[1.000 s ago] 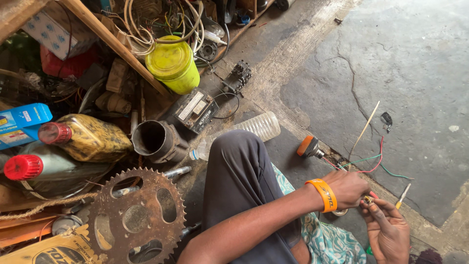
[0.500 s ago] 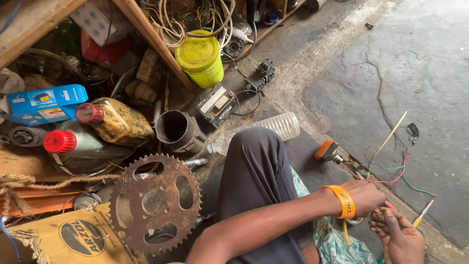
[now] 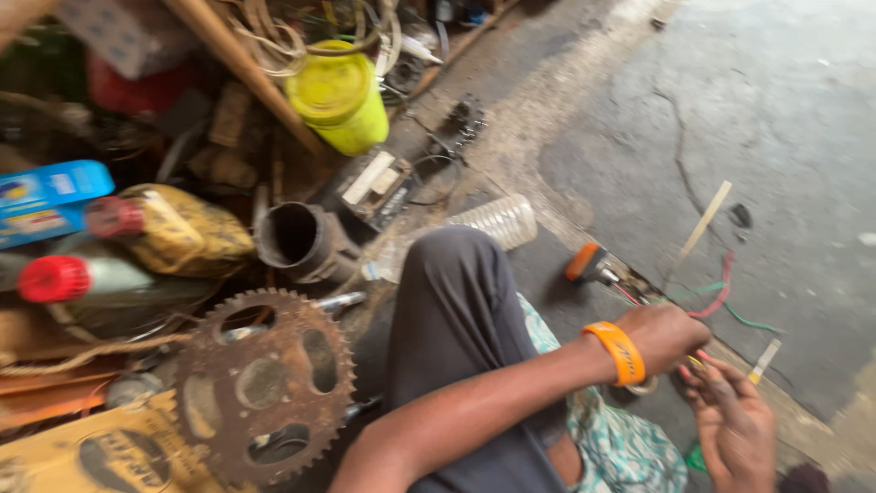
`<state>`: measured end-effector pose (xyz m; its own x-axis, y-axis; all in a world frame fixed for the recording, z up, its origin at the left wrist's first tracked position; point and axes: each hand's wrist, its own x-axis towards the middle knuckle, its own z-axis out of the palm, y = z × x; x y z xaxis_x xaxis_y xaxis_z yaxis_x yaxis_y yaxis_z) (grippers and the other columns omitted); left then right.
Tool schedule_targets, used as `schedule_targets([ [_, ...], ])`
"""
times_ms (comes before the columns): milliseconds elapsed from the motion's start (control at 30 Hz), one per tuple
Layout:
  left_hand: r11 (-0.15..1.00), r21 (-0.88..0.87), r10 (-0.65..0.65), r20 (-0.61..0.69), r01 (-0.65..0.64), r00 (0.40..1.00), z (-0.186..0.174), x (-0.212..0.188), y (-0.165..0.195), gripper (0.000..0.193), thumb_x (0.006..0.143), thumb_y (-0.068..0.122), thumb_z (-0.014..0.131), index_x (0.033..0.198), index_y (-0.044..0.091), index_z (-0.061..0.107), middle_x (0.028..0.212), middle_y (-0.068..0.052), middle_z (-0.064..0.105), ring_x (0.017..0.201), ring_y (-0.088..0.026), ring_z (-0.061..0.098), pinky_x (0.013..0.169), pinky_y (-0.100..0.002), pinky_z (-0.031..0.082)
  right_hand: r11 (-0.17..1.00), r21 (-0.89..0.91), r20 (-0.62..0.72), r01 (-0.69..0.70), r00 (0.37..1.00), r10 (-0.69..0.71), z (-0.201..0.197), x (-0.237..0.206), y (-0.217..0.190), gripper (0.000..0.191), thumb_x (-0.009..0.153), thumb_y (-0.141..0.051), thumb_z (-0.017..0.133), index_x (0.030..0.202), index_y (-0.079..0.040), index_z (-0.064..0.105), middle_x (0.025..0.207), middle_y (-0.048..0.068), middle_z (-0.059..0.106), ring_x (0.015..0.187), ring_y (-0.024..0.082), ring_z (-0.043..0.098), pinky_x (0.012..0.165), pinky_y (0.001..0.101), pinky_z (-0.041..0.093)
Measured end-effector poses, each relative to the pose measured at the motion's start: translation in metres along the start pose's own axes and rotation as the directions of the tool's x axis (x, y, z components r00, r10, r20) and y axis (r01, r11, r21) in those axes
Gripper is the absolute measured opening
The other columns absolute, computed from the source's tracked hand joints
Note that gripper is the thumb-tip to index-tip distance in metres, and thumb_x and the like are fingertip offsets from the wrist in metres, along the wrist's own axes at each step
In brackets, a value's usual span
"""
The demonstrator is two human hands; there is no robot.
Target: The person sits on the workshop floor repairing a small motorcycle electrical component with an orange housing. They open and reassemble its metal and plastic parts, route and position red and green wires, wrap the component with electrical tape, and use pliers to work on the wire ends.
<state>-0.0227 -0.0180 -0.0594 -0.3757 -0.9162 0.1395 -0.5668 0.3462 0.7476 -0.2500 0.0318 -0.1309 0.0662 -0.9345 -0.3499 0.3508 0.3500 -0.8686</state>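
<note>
The left hand (image 3: 662, 336), wearing an orange wristband (image 3: 620, 352), meets the right hand (image 3: 730, 422) at lower right of the frame, both pinching thin coloured wires (image 3: 721, 292) that trail over the concrete floor (image 3: 766, 137). An orange-handled screwdriver (image 3: 589, 263) lies just above; a rusty sprocket (image 3: 265, 383) sits at lower left.

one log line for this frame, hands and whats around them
left hand: on thin coloured wires, orange wristband | right hand: at same wires, grip unclear | nearby: orange-handled tool, rusty sprocket, clear bottle
</note>
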Motion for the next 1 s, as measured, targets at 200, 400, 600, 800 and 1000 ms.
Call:
schedule_targets([
  [200, 0.994, 0.095, 0.045, 0.054, -0.05, 0.997, 0.008, -0.003, 0.003, 0.009, 0.078, 0.012, 0.071, 0.081, 0.004, 0.074, 0.09, -0.021, 0.073, 0.092, -0.039, 0.072, 0.076, -0.049, 0.057, 0.996, -0.025, 0.003, 0.09, 0.996, -0.09, 0.026, -0.014, -0.012, 0.032, 0.095, 0.009, 0.064, 0.127, 0.004, 0.063, 0.118, 0.015, 0.069, 0.107, 0.024, 0.069, 0.092, 0.0337, 0.055],
  [400, 0.992, 0.078, 0.087, 0.119, -0.097, 0.989, 0.016, -0.007, 0.001, 0.011, 0.076, 0.008, 0.07, 0.085, 0.006, 0.076, 0.093, -0.02, 0.074, 0.093, -0.038, 0.072, 0.076, -0.048, 0.059, 0.968, -0.219, 0.022, 0.125, 0.992, -0.123, 0.032, -0.021, -0.019, 0.029, 0.091, 0.009, 0.067, 0.12, 0.007, 0.064, 0.115, 0.014, 0.07, 0.104, 0.019, 0.069, 0.094, 0.0289, 0.057],
  [600, 0.99, 0.109, 0.074, 0.108, -0.086, 0.991, 0.008, -0.007, 0.005, 0.012, 0.081, 0.01, 0.07, 0.09, 0.005, 0.075, 0.094, -0.019, 0.075, 0.094, -0.037, 0.072, 0.077, -0.048, 0.059, 0.968, -0.252, -0.05, -0.01, 0.999, -0.003, 0.029, -0.014, -0.015, 0.022, 0.102, -0.008, 0.064, 0.118, 0.006, 0.067, 0.1, 0.013, 0.072, 0.085, 0.019, 0.069, 0.077, 0.0308, 0.057],
  [800, 0.984, 0.176, -0.055, 0.237, 0.012, 0.97, 0.0, -0.007, 0.006, 0.013, 0.084, 0.01, 0.07, 0.095, 0.004, 0.074, 0.093, -0.021, 0.074, 0.089, -0.038, 0.074, 0.072, -0.048, 0.06, 0.963, -0.268, -0.063, -0.006, 0.998, -0.011, 0.033, -0.014, -0.018, 0.024, 0.103, -0.011, 0.065, 0.118, 0.007, 0.067, 0.1, 0.015, 0.073, 0.084, 0.018, 0.069, 0.077, 0.0313, 0.057],
  [1000, 0.989, 0.146, -0.077, 0.276, 0.037, 0.958, 0.003, -0.008, 0.002, 0.017, 0.079, 0.011, 0.073, 0.095, 0.005, 0.074, 0.091, -0.023, 0.074, 0.085, -0.039, 0.074, 0.07, -0.048, 0.06, 0.94, -0.335, 0.009, 0.06, 0.998, -0.061, 0.056, -0.024, -0.031, 0.035, 0.091, -0.002, 0.071, 0.124, 0.007, 0.065, 0.112, 0.013, 0.072, 0.098, 0.017, 0.07, 0.083, 0.0309, 0.057],
])
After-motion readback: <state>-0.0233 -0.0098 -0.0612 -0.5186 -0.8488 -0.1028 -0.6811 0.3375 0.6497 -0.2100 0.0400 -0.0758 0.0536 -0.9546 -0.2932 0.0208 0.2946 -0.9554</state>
